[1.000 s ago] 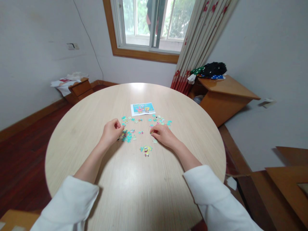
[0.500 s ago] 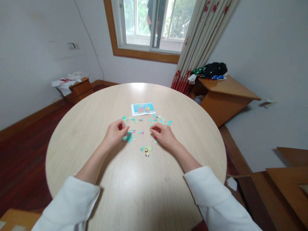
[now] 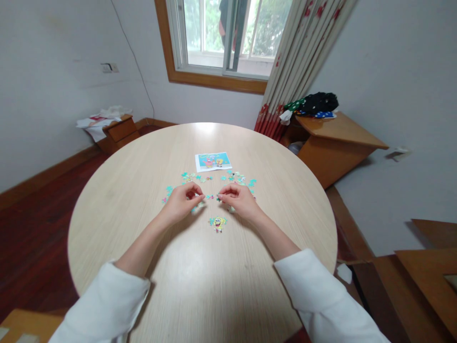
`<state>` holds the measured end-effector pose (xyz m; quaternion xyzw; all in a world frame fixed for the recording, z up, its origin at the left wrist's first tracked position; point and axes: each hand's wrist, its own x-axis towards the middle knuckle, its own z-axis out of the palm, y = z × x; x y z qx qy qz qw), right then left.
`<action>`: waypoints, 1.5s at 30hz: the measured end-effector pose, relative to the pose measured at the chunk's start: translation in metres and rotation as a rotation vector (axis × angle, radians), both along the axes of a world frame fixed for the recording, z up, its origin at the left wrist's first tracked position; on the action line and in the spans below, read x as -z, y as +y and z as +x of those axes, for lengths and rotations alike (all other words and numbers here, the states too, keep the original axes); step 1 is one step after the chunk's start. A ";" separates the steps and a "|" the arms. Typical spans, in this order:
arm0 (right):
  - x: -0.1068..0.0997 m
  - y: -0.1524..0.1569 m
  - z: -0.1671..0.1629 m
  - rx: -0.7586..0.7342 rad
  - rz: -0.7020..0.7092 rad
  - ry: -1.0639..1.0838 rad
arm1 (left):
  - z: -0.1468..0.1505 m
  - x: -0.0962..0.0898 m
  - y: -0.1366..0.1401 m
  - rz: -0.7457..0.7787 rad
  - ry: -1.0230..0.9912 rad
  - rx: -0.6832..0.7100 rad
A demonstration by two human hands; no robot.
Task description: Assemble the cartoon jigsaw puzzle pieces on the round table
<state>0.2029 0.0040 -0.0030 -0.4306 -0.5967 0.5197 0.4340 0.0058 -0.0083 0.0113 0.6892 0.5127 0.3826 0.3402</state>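
Note:
My left hand (image 3: 183,201) is closed in a pinch over the scattered pieces on the left; whatever its fingertips hold is too small to make out. Facing it, my right hand (image 3: 240,200) pinches a small greenish puzzle piece (image 3: 218,196). Between the two sets of fingertips lies a pink-and-blue puzzle piece (image 3: 210,196) on the table. Nearer to me is a joined puzzle section (image 3: 218,224) with a yellow cartoon face. Beyond my hands, loose turquoise and pale pieces (image 3: 191,177) spread out, partly hidden by my fingers.
A printed reference picture (image 3: 214,162) lies flat behind the pieces on the round wooden table (image 3: 207,286). Past the table's right edge stands a wooden desk (image 3: 342,133) with cloths (image 3: 317,104) on it. A low cabinet (image 3: 121,131) is at the back left.
My left hand has moved right, toward my right hand, uncovering pieces at the far left. My right hand has shifted slightly left and down. The joined section stays in place.

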 end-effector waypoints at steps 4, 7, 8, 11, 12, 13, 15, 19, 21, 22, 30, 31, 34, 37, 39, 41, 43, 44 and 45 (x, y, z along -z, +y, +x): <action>-0.005 -0.007 -0.005 -0.083 -0.108 0.050 | 0.007 -0.001 -0.005 -0.038 -0.047 0.091; -0.008 -0.011 -0.007 -0.119 -0.149 0.078 | 0.011 -0.001 -0.007 -0.079 -0.072 0.139; -0.008 -0.012 -0.007 -0.127 -0.158 0.085 | 0.012 -0.001 -0.007 -0.093 -0.081 0.151; -0.007 -0.012 -0.007 -0.138 -0.173 0.105 | 0.013 -0.002 -0.008 -0.131 -0.107 0.175; -0.007 -0.012 -0.007 -0.140 -0.176 0.110 | 0.013 -0.002 -0.008 -0.139 -0.114 0.178; -0.006 -0.012 -0.007 -0.144 -0.180 0.114 | 0.013 -0.002 -0.009 -0.145 -0.118 0.179; -0.005 -0.011 -0.006 -0.154 -0.194 0.117 | 0.013 -0.002 -0.009 -0.152 -0.119 0.177; -0.004 -0.009 -0.007 -0.158 -0.237 0.126 | 0.013 -0.001 -0.008 -0.152 -0.113 0.166; -0.004 -0.009 -0.007 -0.166 -0.244 0.120 | 0.013 -0.001 -0.008 -0.159 -0.115 0.171; -0.005 -0.009 -0.006 -0.178 -0.242 0.112 | 0.013 -0.001 -0.009 -0.164 -0.115 0.175; -0.004 -0.012 -0.002 -0.292 -0.170 0.024 | 0.012 0.000 -0.013 -0.255 -0.099 0.272; -0.004 -0.012 -0.002 -0.311 -0.137 -0.005 | 0.012 0.000 -0.013 -0.269 -0.089 0.288; -0.006 -0.012 0.001 -0.348 0.015 -0.119 | 0.012 -0.001 -0.015 -0.301 -0.056 0.322; -0.008 -0.012 0.003 -0.363 0.140 -0.216 | 0.012 -0.003 -0.016 -0.343 -0.032 0.352; -0.008 -0.013 0.003 -0.380 0.156 -0.256 | 0.012 -0.004 -0.017 -0.364 -0.008 0.369; -0.008 -0.014 0.004 -0.412 0.138 -0.289 | 0.011 -0.004 -0.018 -0.382 0.036 0.394; -0.008 -0.016 0.004 -0.456 0.119 -0.323 | 0.008 -0.006 -0.018 -0.416 0.068 0.437; -0.009 -0.016 0.004 -0.476 0.113 -0.341 | 0.007 -0.007 -0.019 -0.438 0.074 0.458; -0.010 -0.017 0.004 -0.494 0.110 -0.362 | 0.006 -0.008 -0.019 -0.457 0.075 0.475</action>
